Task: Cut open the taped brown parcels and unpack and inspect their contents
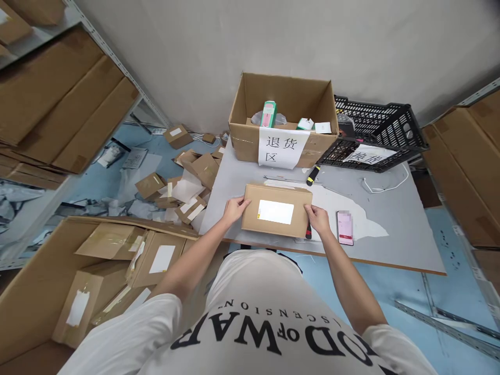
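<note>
Between my two hands is a brown cardboard box (pixel 253 225) with a white label (pixel 275 212) on the side facing me. My left hand (pixel 235 210) pinches its left edge, thumb and fingers closed on the cardboard. On the opposite side my right hand (pixel 319 219) grips the right edge in the same way. A red and black tool (pixel 308 230) shows partly beside the box near my right fingers; its kind is hidden. To the right of that hand a phone (pixel 345 227) with a pink screen lies on the grey table (pixel 394 224).
An open carton (pixel 244 148) with small boxes stands at the table's back, beside a black plastic crate (pixel 390 125). A yellow and black cutter-like tool (pixel 313 175) lies before them. At lower left is a large carton (pixel 35 281) of parcels; discarded boxes (pixel 203 169) litter the floor.
</note>
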Tool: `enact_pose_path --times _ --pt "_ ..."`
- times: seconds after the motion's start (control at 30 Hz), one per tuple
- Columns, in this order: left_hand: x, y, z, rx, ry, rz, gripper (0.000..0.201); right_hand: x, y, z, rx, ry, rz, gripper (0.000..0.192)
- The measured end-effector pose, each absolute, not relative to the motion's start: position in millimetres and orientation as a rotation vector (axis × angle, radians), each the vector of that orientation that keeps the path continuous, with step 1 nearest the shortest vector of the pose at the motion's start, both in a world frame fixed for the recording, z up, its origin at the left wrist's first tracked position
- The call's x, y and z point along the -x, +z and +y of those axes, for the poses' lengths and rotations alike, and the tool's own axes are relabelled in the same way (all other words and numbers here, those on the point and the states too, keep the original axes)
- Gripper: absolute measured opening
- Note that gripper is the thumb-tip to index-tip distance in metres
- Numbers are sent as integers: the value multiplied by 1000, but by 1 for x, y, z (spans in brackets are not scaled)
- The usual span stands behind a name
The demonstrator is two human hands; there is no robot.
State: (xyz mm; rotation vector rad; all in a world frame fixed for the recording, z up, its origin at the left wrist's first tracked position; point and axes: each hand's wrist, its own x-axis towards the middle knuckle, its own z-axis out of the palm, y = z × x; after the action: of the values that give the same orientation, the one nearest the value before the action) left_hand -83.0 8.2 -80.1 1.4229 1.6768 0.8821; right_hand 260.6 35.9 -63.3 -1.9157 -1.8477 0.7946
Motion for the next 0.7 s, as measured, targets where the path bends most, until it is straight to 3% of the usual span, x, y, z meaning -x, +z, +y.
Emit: enact_pose_path --times 0.3,0.43,0.53,0.7 --pt "80 -88 36 -1290 779 1855 40 -249 -80 61 2043 793 -1865 64" --pt "80 -93 45 -1249 794 1790 38 -249 -86 74 2023 924 -1844 52" --pt "79 -101 44 -1218 827 1720 48 -250 -92 74 1935 1074 -1727 42" --pt "80 -113 39 -1024 976 1465 70 -251 -101 70 1898 1161 -1554 45"
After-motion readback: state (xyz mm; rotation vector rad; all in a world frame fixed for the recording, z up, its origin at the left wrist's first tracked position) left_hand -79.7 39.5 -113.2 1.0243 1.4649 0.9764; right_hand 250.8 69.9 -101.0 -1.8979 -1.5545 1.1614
